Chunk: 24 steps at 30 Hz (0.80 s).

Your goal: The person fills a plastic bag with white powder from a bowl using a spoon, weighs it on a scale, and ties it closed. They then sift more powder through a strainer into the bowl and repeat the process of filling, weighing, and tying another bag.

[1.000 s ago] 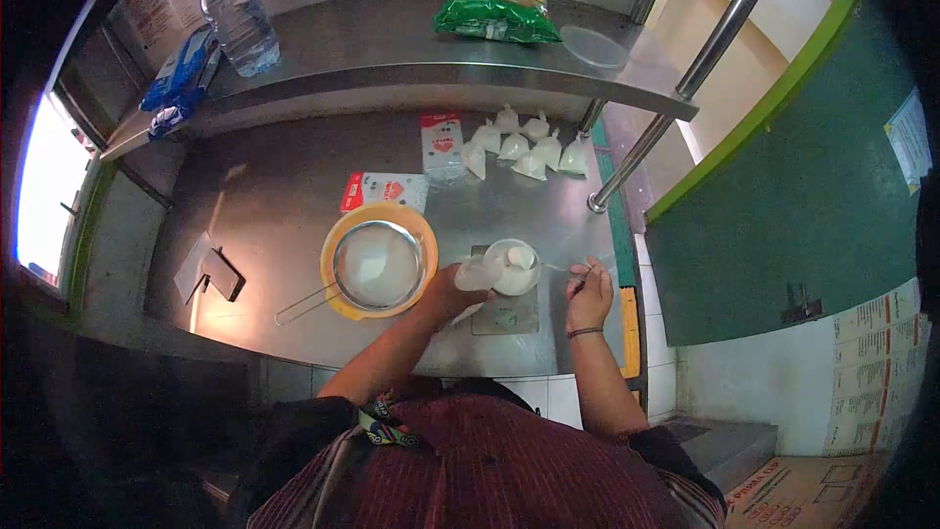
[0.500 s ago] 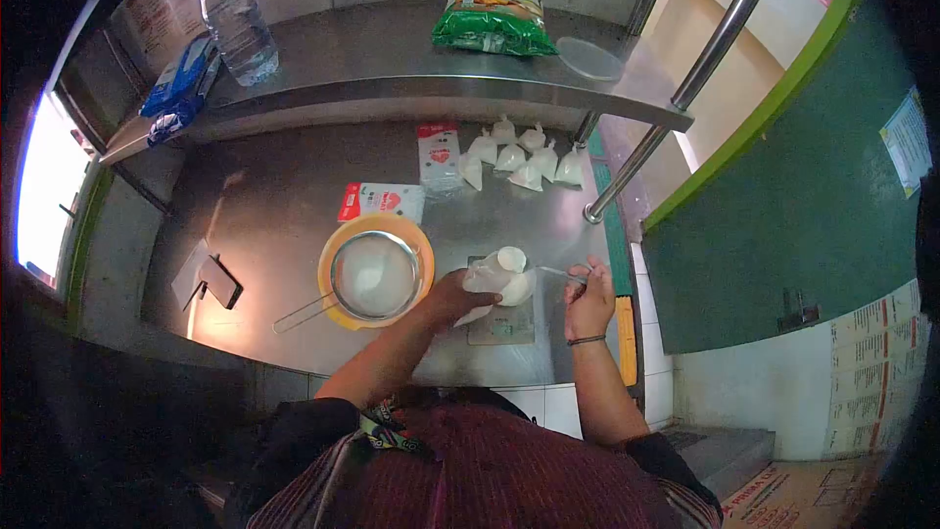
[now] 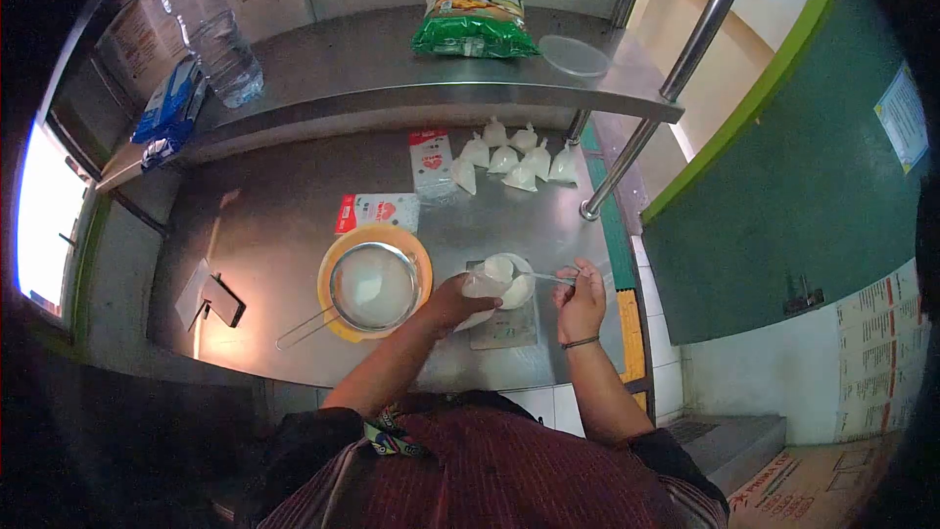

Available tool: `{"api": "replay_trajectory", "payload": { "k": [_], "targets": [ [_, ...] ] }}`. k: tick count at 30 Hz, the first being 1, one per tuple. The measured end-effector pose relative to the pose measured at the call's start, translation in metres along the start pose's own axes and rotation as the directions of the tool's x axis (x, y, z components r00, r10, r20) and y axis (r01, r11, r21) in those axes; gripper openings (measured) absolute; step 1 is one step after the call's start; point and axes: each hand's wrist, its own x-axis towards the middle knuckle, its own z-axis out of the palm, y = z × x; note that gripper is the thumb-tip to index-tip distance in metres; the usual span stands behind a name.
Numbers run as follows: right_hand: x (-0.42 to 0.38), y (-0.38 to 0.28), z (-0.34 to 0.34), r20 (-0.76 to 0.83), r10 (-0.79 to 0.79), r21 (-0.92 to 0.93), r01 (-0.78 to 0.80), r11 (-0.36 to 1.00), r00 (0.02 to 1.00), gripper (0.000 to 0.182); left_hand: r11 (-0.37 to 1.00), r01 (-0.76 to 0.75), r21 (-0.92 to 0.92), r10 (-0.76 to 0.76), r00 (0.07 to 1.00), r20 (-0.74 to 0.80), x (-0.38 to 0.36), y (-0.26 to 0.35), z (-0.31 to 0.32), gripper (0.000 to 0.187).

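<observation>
Left of the yellow basin [image 3: 394, 235] and beyond it, a clear bottle [image 3: 220, 49] with clear liquid in its lower part leans on the shelf [image 3: 343, 54]; on the basin sits a round sieve [image 3: 372, 284], pale inside, its wire handle [image 3: 305, 328] reaching out to the left; right of the basin, a small bowl [image 3: 519, 291] of white powder rests on a flat scale [image 3: 504, 330]; behind that bowl, to the basin's far right, stands a cluster of knotted clear bags [image 3: 504, 159], each filled with white powder.

Just behind the basin lies a red-and-white pack [image 3: 377, 214] printed with a red heart, and a little farther back and right a second pack [image 3: 431, 157] carries the same heart; their lettering is too small to read surely; far right of the basin and nearer the wearer, a cardboard box [image 3: 813, 490] reads "PRIMA".

The left hand [image 3: 458, 304], just right of the basin, is closed around a clear bag [image 3: 485, 284] tipped at the bowl's left edge; the right hand [image 3: 583, 299], farther right, palm turned inward, pinches a spoon [image 3: 545, 277] whose handle slants left toward the bowl.
</observation>
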Motion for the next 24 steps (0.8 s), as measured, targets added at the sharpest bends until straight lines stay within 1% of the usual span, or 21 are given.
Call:
{"api": "replay_trajectory", "payload": {
  "k": [2, 3, 5, 9, 11, 12, 14, 15, 17, 18, 19, 20, 21, 22, 24],
  "targets": [
    [-0.004, -0.005, 0.005, 0.028, -0.022, 0.031, 0.021, 0.999, 0.999, 0.028, 0.999, 0.033, -0.02, -0.034, 0.998, -0.046, 0.005, -0.01, 0.0, 0.061],
    [-0.005, -0.007, 0.007, 0.027, -0.024, 0.031, 0.023, 0.999, 0.999, 0.028, 0.999, 0.032, -0.018, -0.032, 0.998, -0.045, 0.003, -0.003, 0.0, 0.061],
    [-0.007, -0.012, 0.01, 0.051, -0.048, -0.013, 0.049, 0.999, 0.998, 0.025, 0.997, 0.035, -0.062, -0.037, 0.999, -0.032, -0.004, 0.01, 0.001, 0.059],
    [-0.016, -0.022, 0.02, 0.106, -0.104, -0.056, 0.11, 0.992, 0.989, 0.024, 0.997, 0.042, -0.067, -0.045, 0.998, -0.045, -0.008, 0.02, 0.001, 0.059],
    [-0.021, -0.024, 0.021, 0.341, -0.208, -0.12, 0.262, 0.958, 0.917, 0.024, 1.0, 0.006, -0.016, -0.007, 0.998, -0.056, -0.009, 0.021, 0.001, 0.06],
    [-0.025, -0.027, 0.023, 0.338, -0.208, -0.121, 0.262, 0.957, 0.918, 0.024, 1.0, 0.007, -0.016, -0.008, 0.999, -0.053, -0.005, 0.012, 0.001, 0.06],
    [-0.035, -0.032, 0.026, 0.488, -0.226, -0.249, 0.383, 0.89, 0.843, 0.026, 0.997, -0.073, -0.033, 0.072, 0.997, -0.036, 0.008, -0.012, -0.003, 0.061],
    [-0.036, -0.032, 0.027, 0.524, -0.246, -0.249, 0.423, 0.871, 0.816, 0.026, 0.997, -0.075, -0.032, 0.074, 0.997, -0.033, 0.004, -0.005, -0.002, 0.061],
    [-0.04, -0.036, 0.028, 0.547, -0.242, -0.264, 0.439, 0.859, 0.801, 0.024, 0.995, -0.095, -0.01, 0.095, 0.995, -0.031, -0.011, 0.018, 0.001, 0.064],
    [-0.043, -0.039, 0.029, 0.571, -0.235, -0.277, 0.454, 0.847, 0.786, 0.022, 0.995, -0.096, -0.011, 0.096, 0.995, -0.03, -0.01, 0.015, 0.001, 0.064],
    [-0.044, -0.044, 0.03, 0.572, -0.235, -0.278, 0.456, 0.846, 0.786, 0.022, 0.989, -0.118, -0.088, 0.115, 0.993, -0.037, -0.009, 0.007, 0.002, 0.065],
    [-0.045, -0.051, 0.031, 0.634, -0.288, -0.299, 0.571, 0.765, 0.718, 0.022, 0.977, -0.138, -0.164, 0.133, 0.99, -0.045, -0.007, 0.001, 0.002, 0.067],
    [-0.046, -0.056, 0.033, 0.696, -0.326, -0.307, 0.676, 0.67, 0.64, 0.021, 0.976, -0.139, -0.166, 0.133, 0.99, -0.047, -0.006, -0.002, 0.001, 0.067],
    [-0.046, -0.059, 0.034, 0.698, -0.324, -0.307, 0.676, 0.67, 0.638, 0.021, 0.966, -0.171, -0.194, 0.163, 0.985, -0.055, -0.004, -0.006, 0.001, 0.067],
    [-0.046, -0.062, 0.036, 0.749, -0.306, -0.294, 0.709, 0.641, 0.587, 0.019, 0.953, -0.203, -0.223, 0.193, 0.979, -0.064, -0.005, -0.009, -0.001, 0.067]
  ]
}}
